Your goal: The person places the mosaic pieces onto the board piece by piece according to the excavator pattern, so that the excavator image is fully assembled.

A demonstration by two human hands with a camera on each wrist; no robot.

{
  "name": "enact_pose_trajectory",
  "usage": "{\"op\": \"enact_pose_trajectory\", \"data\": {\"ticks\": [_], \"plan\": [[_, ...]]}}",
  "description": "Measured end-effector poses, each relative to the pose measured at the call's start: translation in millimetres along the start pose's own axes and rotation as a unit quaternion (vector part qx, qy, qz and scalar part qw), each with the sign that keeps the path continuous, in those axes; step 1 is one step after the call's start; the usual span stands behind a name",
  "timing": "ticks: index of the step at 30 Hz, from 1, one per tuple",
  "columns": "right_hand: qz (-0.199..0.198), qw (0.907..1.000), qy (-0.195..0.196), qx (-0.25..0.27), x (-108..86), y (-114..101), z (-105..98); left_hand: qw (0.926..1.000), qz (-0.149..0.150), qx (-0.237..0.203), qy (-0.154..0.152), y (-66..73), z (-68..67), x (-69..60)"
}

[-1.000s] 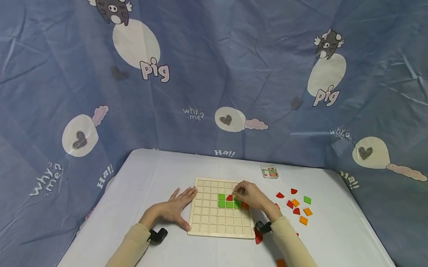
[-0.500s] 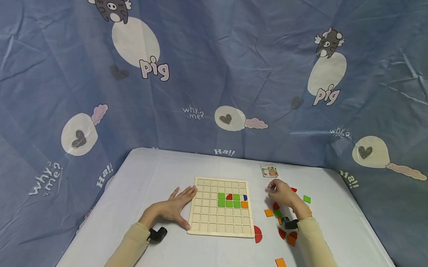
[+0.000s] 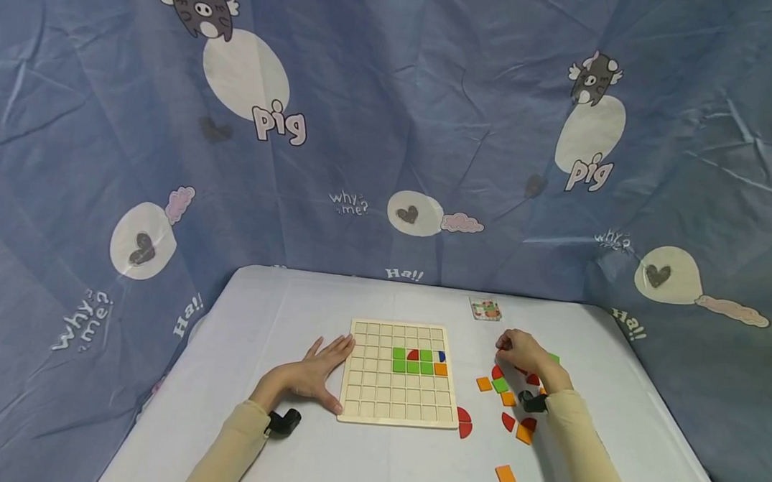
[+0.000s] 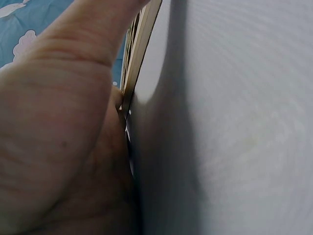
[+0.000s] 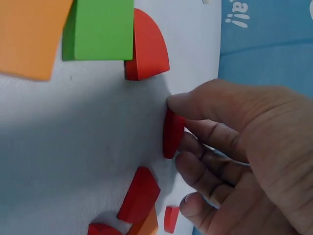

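In the head view my left hand is spread against the left edge of the wooden grid board, fingertips and thumb touching its frame. The left wrist view shows the thumb side of that hand close up beside the board's edge. Off the board's right side, my right hand is over the scattered pieces. The right wrist view shows it pinching a red quarter-round piece between thumb and fingers. On the board are several green squares, a red quarter-round, an orange square and a blue piece.
Near the right hand lie a green square, a red quarter-round and an orange square. Two red pieces sit by the board's lower right corner, and an orange square lies nearer. A pattern card is at the back.
My right hand has moved from the board to the loose pieces on the right, then slightly farther right, and pinches a red one. The blue piece is uncovered. The left hand stays put.
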State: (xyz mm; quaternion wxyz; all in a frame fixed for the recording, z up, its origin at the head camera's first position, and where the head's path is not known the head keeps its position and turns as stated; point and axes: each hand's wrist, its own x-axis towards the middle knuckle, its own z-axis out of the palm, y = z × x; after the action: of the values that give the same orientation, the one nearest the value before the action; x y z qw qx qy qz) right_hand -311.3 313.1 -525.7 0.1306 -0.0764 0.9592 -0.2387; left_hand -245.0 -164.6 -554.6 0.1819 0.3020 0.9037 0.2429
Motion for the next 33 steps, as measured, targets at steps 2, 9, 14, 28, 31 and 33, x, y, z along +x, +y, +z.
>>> {"op": "enact_pose_trajectory", "data": {"ticks": [2,9,14,28,31,33], "plan": [[0.014,0.9999,0.004,0.0,1.2,-1.1,0.6,1.0,-0.001,-0.001,0.0,0.4,-0.4,0.0],[0.095,0.9948,0.031,-0.018,7.2,-8.5,6.1,1.0,0.0,0.001,0.004,0.1,-1.4,0.5],[0.129,0.9906,0.041,-0.018,7.7,-13.8,7.5,1.0,0.0,0.002,0.004,-0.3,0.1,0.9],[-0.012,0.9986,-0.017,0.049,2.7,-1.0,-0.1,1.0,-0.005,0.003,0.0,1.5,0.3,-0.6],[-0.015,0.9987,-0.024,0.042,2.8,0.5,2.8,1.0,-0.005,0.006,0.001,0.6,0.4,-0.2],[-0.012,0.999,-0.017,0.039,3.0,0.7,4.1,1.0,-0.004,0.006,0.002,-0.3,0.8,0.5]]}}
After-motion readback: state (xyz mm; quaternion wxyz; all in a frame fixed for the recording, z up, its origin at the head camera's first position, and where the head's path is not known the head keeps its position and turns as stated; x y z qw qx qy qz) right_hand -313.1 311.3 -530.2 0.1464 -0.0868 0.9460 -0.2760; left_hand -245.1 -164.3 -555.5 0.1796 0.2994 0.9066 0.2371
